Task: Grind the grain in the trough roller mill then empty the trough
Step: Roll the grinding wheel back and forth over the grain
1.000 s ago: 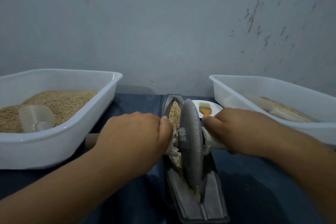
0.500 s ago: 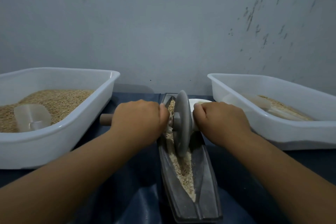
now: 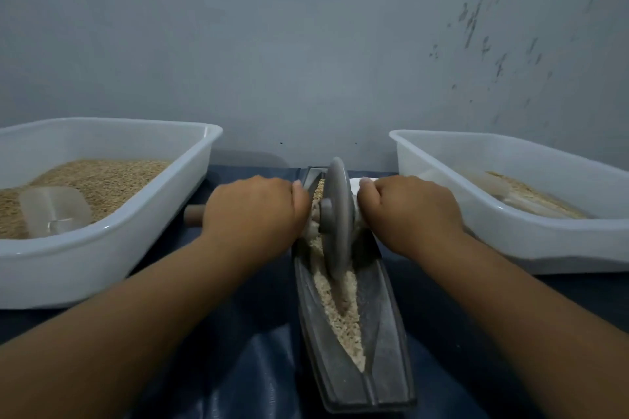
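Right now both hands are clenched on the wooden axle that runs crosswise through the grinding wheel: the left hand wraps the axle on the wheel's left, with the axle's bare end poking out beyond it, and the right hand wraps the other side. Each grip sits just beside the disc, neither nearer than the other. The wheel stands upright on its edge in the trough, toward the far end. The trough's long axis runs from the person away toward the wall, at a right angle to the axle, so any roll has to go along that line. Most of the grain lies in the groove on the near side of the wheel, between it and the person, with a little visible beyond it. Judging from that, the next stroke calls for drawing the wheel back toward the body, both hands pulling evenly so the disc stays in the groove.
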A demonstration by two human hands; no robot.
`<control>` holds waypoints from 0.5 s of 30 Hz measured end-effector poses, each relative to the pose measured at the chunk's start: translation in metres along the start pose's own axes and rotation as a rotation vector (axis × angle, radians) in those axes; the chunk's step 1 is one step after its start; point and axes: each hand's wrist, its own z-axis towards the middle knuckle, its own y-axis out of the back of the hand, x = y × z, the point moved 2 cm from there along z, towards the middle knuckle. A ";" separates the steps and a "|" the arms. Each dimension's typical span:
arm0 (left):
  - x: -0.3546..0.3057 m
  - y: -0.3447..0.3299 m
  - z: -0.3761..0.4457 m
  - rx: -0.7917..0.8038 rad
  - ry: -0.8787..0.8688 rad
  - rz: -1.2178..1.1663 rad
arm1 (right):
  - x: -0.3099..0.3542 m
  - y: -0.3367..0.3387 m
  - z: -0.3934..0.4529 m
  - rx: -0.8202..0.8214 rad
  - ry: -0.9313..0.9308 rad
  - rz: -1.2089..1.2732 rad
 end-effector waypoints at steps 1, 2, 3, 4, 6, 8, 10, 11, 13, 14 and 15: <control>-0.001 -0.002 0.006 0.004 0.012 0.010 | -0.002 -0.006 0.006 -0.018 -0.011 0.012; -0.002 -0.003 0.012 -0.007 -0.006 0.042 | -0.004 -0.009 0.011 -0.015 -0.027 0.026; -0.004 -0.002 0.014 -0.039 -0.047 0.078 | -0.006 -0.011 0.014 -0.024 -0.028 0.026; -0.004 -0.001 0.014 -0.050 -0.085 0.112 | -0.006 -0.010 0.013 -0.016 -0.027 0.019; -0.004 0.002 0.007 -0.023 -0.139 0.101 | -0.007 -0.007 0.007 0.025 0.014 -0.022; -0.002 0.010 -0.003 0.012 -0.142 -0.010 | -0.008 0.000 -0.003 0.132 0.080 -0.082; 0.000 0.021 -0.019 0.058 -0.159 -0.023 | -0.012 0.015 -0.013 0.275 0.101 -0.001; 0.000 0.030 -0.028 0.058 -0.197 -0.032 | -0.011 0.025 -0.016 0.307 0.118 0.061; -0.002 0.050 -0.043 0.090 -0.319 -0.056 | -0.008 0.041 -0.023 0.386 0.065 0.076; -0.003 0.056 -0.048 0.038 -0.368 -0.003 | -0.007 0.044 -0.026 0.405 0.051 0.070; -0.002 0.058 -0.050 0.030 -0.377 -0.003 | -0.007 0.045 -0.027 0.410 0.080 0.021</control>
